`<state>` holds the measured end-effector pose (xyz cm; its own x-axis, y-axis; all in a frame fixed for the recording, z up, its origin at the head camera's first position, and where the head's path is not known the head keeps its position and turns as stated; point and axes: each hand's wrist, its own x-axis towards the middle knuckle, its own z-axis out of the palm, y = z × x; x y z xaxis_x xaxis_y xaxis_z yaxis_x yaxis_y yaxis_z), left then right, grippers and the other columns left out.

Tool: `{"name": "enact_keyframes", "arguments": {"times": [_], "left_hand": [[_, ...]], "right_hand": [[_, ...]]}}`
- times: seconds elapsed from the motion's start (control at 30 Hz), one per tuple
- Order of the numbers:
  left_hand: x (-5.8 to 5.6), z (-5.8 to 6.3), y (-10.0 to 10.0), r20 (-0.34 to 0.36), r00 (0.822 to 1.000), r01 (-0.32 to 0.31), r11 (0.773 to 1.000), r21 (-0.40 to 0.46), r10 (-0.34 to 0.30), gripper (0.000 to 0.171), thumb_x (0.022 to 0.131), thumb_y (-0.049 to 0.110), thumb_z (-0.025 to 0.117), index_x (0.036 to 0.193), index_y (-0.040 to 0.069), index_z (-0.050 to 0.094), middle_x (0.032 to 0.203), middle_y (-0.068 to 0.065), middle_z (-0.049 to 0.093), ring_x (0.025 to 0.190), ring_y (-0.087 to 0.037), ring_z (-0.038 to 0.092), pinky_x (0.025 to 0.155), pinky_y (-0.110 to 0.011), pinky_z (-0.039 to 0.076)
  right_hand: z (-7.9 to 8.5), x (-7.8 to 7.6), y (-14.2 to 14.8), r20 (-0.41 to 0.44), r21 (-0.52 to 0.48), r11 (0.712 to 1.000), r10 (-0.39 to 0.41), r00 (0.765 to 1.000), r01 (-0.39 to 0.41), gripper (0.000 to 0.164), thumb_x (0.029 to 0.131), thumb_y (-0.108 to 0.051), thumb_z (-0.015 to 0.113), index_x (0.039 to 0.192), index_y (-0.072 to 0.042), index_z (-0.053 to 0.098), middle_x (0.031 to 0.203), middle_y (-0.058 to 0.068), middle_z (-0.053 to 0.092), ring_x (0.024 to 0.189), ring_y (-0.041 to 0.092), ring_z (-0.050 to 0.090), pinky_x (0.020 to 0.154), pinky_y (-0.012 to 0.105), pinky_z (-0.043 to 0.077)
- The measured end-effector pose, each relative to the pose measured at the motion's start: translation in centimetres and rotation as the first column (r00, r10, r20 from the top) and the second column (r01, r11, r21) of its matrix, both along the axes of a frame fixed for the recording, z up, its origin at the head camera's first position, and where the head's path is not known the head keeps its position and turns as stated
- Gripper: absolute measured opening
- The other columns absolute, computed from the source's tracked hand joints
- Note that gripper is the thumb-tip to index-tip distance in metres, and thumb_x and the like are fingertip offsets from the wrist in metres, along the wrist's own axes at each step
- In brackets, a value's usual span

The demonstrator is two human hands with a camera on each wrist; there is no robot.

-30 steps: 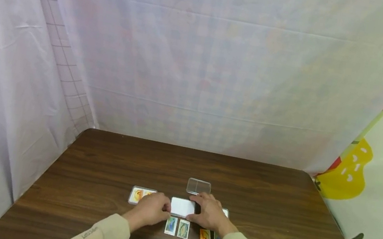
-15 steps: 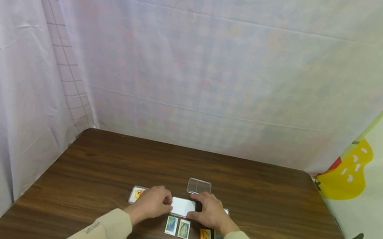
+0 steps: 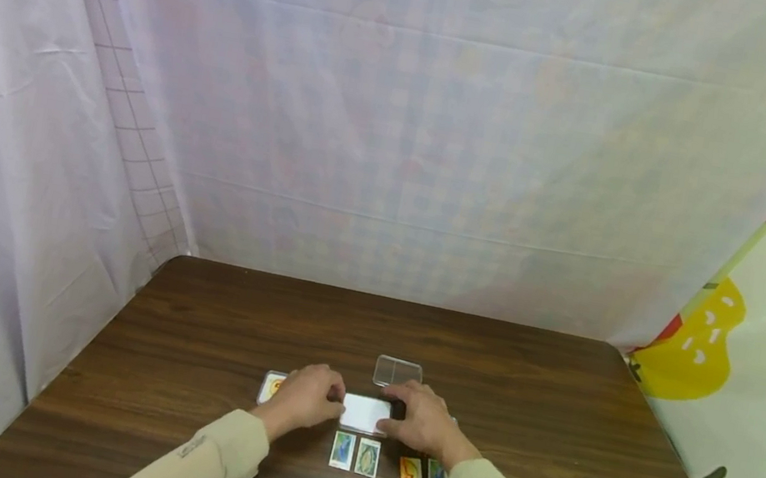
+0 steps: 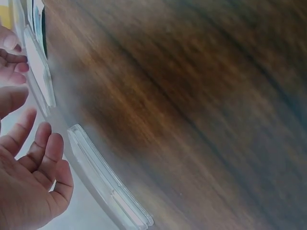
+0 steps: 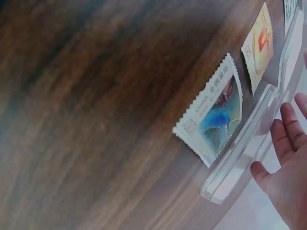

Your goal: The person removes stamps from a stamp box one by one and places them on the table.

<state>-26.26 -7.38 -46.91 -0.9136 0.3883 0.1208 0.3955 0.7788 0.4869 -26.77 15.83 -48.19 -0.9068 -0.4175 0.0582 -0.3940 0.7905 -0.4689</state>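
Left hand (image 3: 302,396) has shifted slightly upward. On the tabletop (image 3: 519,380), lower centre, it and the right hand (image 3: 424,423) flank a white-faced case (image 3: 364,413), fingers bent, partly spread; grip cannot be confirmed. Work appears partway: four stamps (image 3: 342,450) lie loose below. Obscured: fingertip contact, left case (image 3: 270,387), right case (image 5: 232,153).

We've got our right hand (image 3: 424,423) holding one end of a white case (image 3: 363,414), left hand (image 3: 303,399) at the other, two picture cards (image 3: 342,450) nearer us.
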Motion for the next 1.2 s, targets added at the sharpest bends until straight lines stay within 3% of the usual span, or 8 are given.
{"name": "enact_keyframes", "arguments": {"times": [0.23,0.47,0.73,1.2], "left_hand": [[-0.3,0.0,0.0,-0.009,1.000,0.002,1.000,0.002,-0.002,0.013,0.081,0.023,0.078,0.085,0.015,0.070,0.082,0.004,0.057,0.079,-0.016,0.056,0.076,-0.044,0.045],[-0.8,0.1,0.1,0.004,1.000,-0.004,1.000,-0.013,0.004,0.019,0.082,0.026,0.078,0.093,0.013,0.070,0.088,0.003,0.058,0.086,-0.020,0.057,0.081,-0.046,0.044],[-2.1,0.3,0.3,0.028,0.999,-0.016,1.000,-0.020,0.016,0.031,0.084,0.028,0.077,0.107,0.011,0.068,0.098,0.000,0.060,0.099,-0.024,0.057,0.090,-0.048,0.042],[-4.1,0.4,0.9,0.067,0.998,0.012,0.999,-0.032,-0.010,0.049,0.086,0.032,0.076,0.128,0.009,0.061,0.124,-0.009,0.059,0.123,-0.031,0.050,0.106,-0.053,0.034]], "right_hand": [[0.2,-0.3,0.3,0.015,-0.009,0.999,-0.033,0.999,0.033,0.048,0.081,-0.028,0.080,0.124,-0.011,0.067,0.121,0.009,0.061,0.118,0.034,0.053,0.103,0.061,0.033],[0.8,-1.2,1.2,-0.020,0.009,0.998,-0.062,0.998,0.062,0.052,0.082,-0.029,0.079,0.127,-0.007,0.065,0.129,0.017,0.058,0.123,0.039,0.050,0.102,0.064,0.032],[1.5,-2.2,2.4,-0.084,0.021,0.997,-0.076,0.994,0.079,0.056,0.081,-0.030,0.081,0.128,-0.004,0.064,0.122,0.016,0.059,0.115,0.038,0.053,0.096,0.061,0.038],[1.1,-4.8,4.0,-0.057,0.102,0.988,-0.107,0.993,0.112,0.067,0.079,-0.034,0.080,0.134,-0.003,0.059,0.134,0.022,0.053,0.123,0.044,0.048,0.099,0.065,0.034]]}}
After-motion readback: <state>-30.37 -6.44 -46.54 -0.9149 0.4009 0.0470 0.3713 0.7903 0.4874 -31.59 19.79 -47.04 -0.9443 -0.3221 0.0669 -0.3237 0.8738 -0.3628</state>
